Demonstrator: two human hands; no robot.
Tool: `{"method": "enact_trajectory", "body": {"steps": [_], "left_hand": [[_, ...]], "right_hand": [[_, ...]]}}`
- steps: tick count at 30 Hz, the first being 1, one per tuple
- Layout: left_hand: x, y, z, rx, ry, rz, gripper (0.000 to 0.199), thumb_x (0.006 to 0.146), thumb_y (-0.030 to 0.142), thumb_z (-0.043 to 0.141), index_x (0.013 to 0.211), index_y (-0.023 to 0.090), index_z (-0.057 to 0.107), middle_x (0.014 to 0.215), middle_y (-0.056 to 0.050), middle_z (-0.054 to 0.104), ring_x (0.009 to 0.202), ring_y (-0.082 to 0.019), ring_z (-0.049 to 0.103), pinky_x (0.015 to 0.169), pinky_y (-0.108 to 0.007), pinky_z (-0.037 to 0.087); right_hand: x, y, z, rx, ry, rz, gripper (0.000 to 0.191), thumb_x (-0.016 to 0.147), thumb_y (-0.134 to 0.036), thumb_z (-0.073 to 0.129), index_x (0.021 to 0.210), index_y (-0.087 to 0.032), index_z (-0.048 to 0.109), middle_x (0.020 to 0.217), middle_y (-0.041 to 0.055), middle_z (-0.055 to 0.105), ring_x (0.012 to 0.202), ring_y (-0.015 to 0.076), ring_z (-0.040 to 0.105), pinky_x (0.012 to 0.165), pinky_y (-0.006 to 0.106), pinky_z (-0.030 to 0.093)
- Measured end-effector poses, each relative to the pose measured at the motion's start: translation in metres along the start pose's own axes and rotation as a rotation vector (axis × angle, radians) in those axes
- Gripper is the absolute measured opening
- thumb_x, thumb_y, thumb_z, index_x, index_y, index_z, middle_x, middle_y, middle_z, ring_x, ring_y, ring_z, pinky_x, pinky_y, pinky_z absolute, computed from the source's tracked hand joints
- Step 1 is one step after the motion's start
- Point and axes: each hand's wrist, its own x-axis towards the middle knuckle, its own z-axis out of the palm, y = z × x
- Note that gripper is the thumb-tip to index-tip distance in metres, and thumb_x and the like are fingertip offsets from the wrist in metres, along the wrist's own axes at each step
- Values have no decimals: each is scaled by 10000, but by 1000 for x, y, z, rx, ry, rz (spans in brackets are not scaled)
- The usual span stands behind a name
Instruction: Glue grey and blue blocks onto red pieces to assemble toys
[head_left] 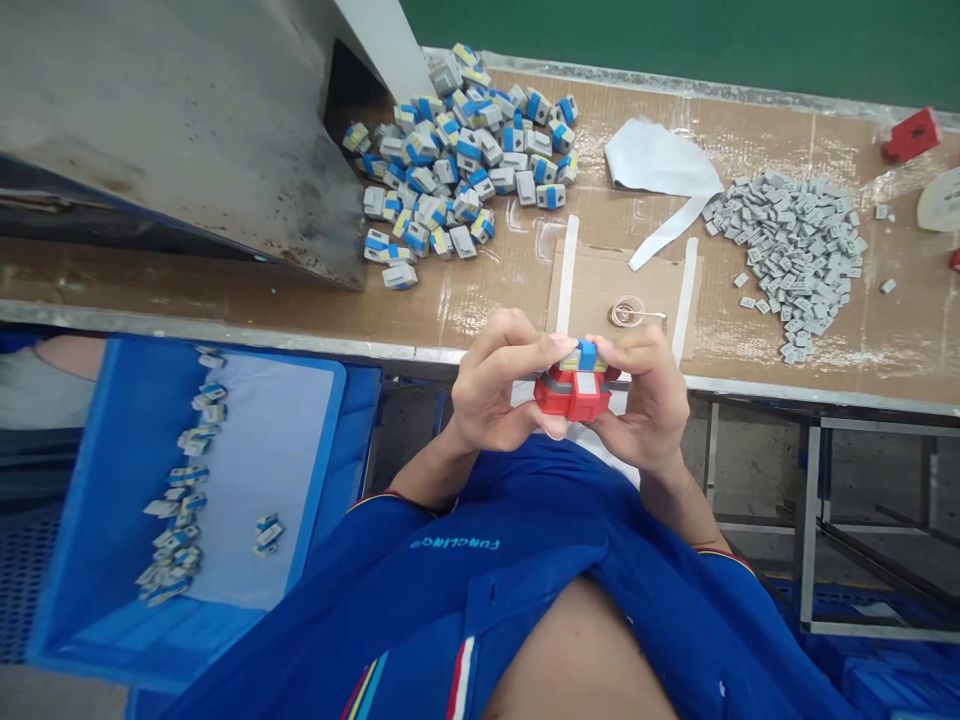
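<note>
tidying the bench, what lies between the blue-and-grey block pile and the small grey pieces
In the head view, a white sheet with a tail lies between the block pile and the small grey pieces.

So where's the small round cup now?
Head view, right of centre: the cup sits on the cardboard sheet between two white strips, just beyond the right hand.
</note>
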Motion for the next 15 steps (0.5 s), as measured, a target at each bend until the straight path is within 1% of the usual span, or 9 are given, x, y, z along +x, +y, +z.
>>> {"method": "enact_trajectory", "body": {"steps": [3,6,9,15], "left_hand": [[1,3,0,5,-2,-8,593,988,732,665,1413,322,709,896,1,563,727,-135,554,593,-296,497],[2,3,1,-3,13,10,600,984,730,675,1400,300,725,916,-13,618,718,-138,561,578,-299,495],[1,2,2,16,15,14,605,974,729,692,1397,298,728,958,-28,677,728,-144,577,590,-305,498],[1,2,5,10,-3,9,610,978,711,702,1418,291,733,982,-46,721,744,-157,597,599,-319,494]], "right_hand": [[-3,1,-1,-2,1,15,517,953,-463,837,1426,-336,671,986,39,701,779,212,587,576,364,510],[-4,2,0,45,-7,22,541,928,-436,870,1422,-329,679,981,35,686,789,209,572,590,358,499],[-6,4,0,77,-7,43,499,939,-414,849,1404,-332,686,953,24,652,800,210,559,607,358,488],[-11,9,-1,53,-11,87,465,943,-408,825,1379,-343,675,940,3,604,796,199,546,635,361,500]]}}
